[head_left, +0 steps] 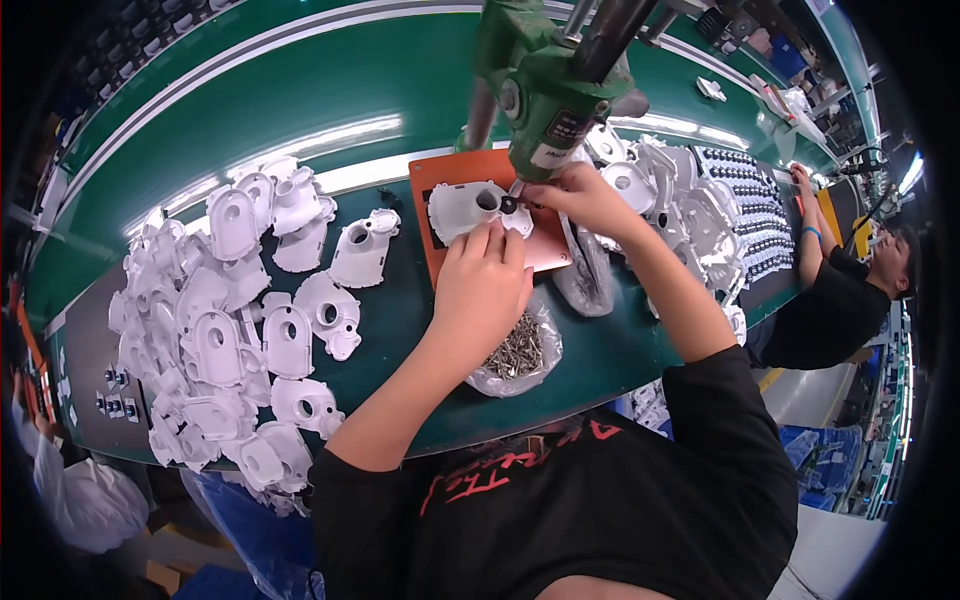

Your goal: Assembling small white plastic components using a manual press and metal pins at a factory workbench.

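Note:
A white plastic housing [455,210] lies on an orange plate [428,175] below the head of a green bench machine [545,105]. The fingers of my left hand [480,275] are together and press on the housing's near edge, holding it. A small black round part [509,205] sits at the housing's right end. Just right of that part, my right hand [580,195] is closed in a pinch under the machine's head; what its fingertips hold is too small to make out. Near my left wrist is a clear plastic bag of screws [520,350].
Many white housings [215,335] are heaped on the left of the green bench. More white parts [690,215] lie at the right, beside rows of black parts [745,215]. Another clear bag [588,275] rests by the plate. A co-worker [840,290] stands at the far right.

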Tool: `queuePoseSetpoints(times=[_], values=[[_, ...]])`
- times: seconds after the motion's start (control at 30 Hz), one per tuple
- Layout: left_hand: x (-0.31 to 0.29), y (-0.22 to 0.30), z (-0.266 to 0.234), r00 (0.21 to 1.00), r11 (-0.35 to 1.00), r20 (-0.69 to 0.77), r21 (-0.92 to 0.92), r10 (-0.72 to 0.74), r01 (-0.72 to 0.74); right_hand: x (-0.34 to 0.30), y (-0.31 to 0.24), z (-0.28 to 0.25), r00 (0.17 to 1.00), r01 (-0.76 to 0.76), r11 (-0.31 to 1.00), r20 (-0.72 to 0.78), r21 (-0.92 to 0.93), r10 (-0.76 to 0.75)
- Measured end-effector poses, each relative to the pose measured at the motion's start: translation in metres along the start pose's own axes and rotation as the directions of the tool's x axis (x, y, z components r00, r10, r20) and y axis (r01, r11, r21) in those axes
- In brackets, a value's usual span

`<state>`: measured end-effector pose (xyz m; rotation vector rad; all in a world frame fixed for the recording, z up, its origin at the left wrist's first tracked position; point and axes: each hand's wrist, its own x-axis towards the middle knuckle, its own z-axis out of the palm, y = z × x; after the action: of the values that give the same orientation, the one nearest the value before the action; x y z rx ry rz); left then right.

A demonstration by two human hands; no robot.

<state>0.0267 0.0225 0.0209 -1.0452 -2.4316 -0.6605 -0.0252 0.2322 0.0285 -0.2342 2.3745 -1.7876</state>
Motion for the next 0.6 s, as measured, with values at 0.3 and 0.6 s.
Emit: queuePoseSetpoints(times=[0.3, 0.6], values=[[0.004, 0.003, -0.001, 1.000, 0.999, 0.017, -0.035, 0.012, -0.011, 0.046, -0.064, -0.142, 0.824, 0.259, 0.948, -0.470, -0.186, -0.317], [-0.003, -0.006, 0.002, 1.000, 0.999, -0.030, -0.042, -0.003, 0.002, 0.202, -0.189, -0.128, 0.777, 0.216, 0.886, -0.478, -0.411, -0.411]])
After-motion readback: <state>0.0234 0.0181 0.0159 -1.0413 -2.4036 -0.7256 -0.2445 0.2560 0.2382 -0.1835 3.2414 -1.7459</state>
